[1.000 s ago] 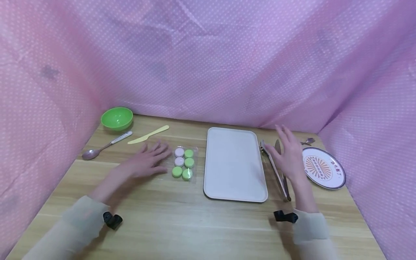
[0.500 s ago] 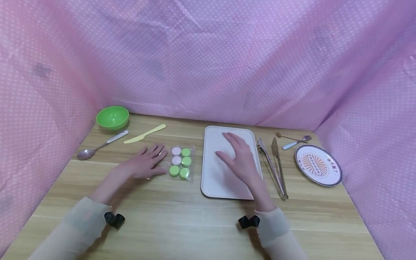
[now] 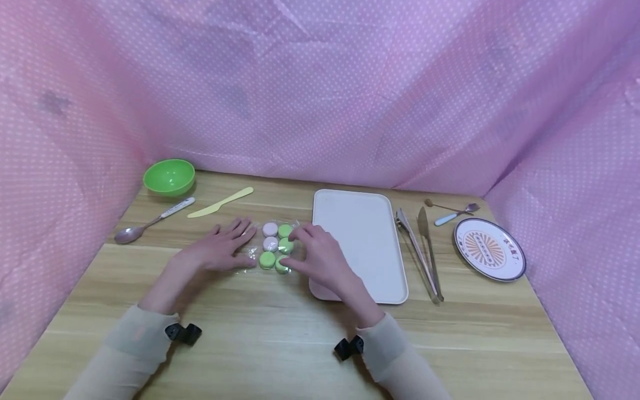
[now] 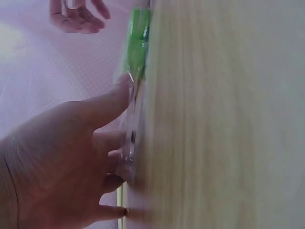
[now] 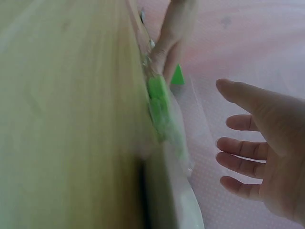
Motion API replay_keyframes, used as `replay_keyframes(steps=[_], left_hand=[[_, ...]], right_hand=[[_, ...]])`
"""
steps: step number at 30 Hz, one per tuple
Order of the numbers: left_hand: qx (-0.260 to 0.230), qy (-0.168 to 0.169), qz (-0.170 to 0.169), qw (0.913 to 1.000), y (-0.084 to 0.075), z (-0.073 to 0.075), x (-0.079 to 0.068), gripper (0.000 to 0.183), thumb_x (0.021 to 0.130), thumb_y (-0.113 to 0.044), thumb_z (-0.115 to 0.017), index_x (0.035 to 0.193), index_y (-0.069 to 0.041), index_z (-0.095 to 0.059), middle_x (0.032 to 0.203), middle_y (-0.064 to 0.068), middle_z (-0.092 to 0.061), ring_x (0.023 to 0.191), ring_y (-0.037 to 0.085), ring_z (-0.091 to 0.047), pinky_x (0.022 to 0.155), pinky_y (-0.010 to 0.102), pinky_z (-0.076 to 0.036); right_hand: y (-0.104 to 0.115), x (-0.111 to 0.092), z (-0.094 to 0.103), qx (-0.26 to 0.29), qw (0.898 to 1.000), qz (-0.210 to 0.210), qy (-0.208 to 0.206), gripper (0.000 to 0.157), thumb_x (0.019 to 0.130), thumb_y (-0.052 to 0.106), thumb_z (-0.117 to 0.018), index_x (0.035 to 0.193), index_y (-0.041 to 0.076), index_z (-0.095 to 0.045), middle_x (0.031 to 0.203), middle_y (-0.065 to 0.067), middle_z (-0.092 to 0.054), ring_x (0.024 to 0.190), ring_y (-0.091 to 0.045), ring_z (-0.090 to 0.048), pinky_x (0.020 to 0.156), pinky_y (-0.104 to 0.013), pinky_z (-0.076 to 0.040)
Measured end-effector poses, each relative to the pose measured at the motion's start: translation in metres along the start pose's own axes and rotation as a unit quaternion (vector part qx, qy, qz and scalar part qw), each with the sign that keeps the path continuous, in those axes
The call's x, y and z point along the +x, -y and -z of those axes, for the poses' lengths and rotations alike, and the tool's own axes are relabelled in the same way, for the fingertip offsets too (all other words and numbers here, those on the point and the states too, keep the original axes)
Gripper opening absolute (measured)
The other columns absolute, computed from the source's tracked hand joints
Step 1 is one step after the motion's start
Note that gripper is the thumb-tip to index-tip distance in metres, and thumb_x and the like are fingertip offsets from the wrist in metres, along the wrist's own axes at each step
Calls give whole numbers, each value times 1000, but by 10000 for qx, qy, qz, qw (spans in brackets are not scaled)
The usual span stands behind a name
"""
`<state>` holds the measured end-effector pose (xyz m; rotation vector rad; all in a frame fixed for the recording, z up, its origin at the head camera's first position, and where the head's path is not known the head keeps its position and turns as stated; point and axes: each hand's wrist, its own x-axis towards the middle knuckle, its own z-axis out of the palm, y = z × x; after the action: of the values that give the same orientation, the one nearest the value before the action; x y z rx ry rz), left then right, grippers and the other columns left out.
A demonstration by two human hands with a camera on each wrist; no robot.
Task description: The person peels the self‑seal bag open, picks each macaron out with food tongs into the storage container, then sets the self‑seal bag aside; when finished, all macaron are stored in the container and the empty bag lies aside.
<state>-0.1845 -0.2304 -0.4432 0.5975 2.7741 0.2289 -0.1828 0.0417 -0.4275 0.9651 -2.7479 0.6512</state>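
Note:
A clear plastic packet [image 3: 252, 254] lies on the table with pale pink macarons [image 3: 270, 244] and green macarons [image 3: 267, 259] inside, set in two columns. My left hand [image 3: 217, 250], fingers spread, rests on the packet's left end; in the left wrist view its thumb and fingers touch the plastic [image 4: 128, 157]. Over the packet's right side hangs my right hand [image 3: 325, 258], partly covering the green macarons and the tray's left edge. The right wrist view shows that hand [image 5: 281, 148] raised off the packet, its fingers loosely bent and holding nothing.
A white tray [image 3: 372, 244] lies right of the packet. Beyond it are metal tongs [image 3: 419, 256], a metal knife [image 3: 428, 244], a small fork [image 3: 457, 214], a thin stirring spoon [image 3: 447, 208] and a plate [image 3: 490, 250]. At left are a green bowl [image 3: 169, 179], spoon [image 3: 155, 220] and yellow knife [image 3: 220, 203].
My right hand has swung left from above the tongs, across the tray, to over the packet. The left hand has come down onto the packet's left end.

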Motion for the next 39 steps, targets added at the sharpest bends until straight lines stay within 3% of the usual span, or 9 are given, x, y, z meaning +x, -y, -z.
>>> replay_keyframes(steps=[6,13,17,24,39], left_hand=[[-67,26,41,10000,-3,4,-2,89,85,-68,-46,150,-13,-19,159,15,-5,146,38,-7,111,66,-10],[-163,24,66,9998,-7,7,-1,91,84,-68,-49,150,-13,-18,158,16,-6,145,39,-7,110,67,-10],[-189,47,72,9998,-7,7,0,92,83,-68,-50,150,-12,-18,158,17,-5,145,40,-6,110,67,-10],[-230,97,130,9996,-7,6,1,93,83,-69,-50,150,-14,-17,158,16,-4,146,39,-6,111,66,-9],[-227,123,140,9996,-6,5,2,93,83,-68,-50,150,-14,-16,158,16,-4,146,39,-5,111,66,-9]], right_hand=[[8,-2,-11,-308,9985,79,437,48,70,57,-75,100,23,-60,102,8,-56,93,-11,-53,79,-32,-47],[12,-6,-18,-696,9930,-60,950,45,68,52,-77,95,24,-55,104,5,-53,111,-17,-51,85,-37,-44],[11,-6,-21,-875,9914,-26,972,41,68,48,-78,90,24,-53,101,5,-51,113,-18,-49,84,-37,-44],[10,-7,-21,-1106,9903,143,826,28,74,39,-74,85,24,-52,92,7,-49,101,-16,-50,78,-34,-42],[9,-8,-15,-986,9908,167,917,9,88,31,-62,83,24,-61,97,5,-55,104,-16,-51,84,-36,-43]])
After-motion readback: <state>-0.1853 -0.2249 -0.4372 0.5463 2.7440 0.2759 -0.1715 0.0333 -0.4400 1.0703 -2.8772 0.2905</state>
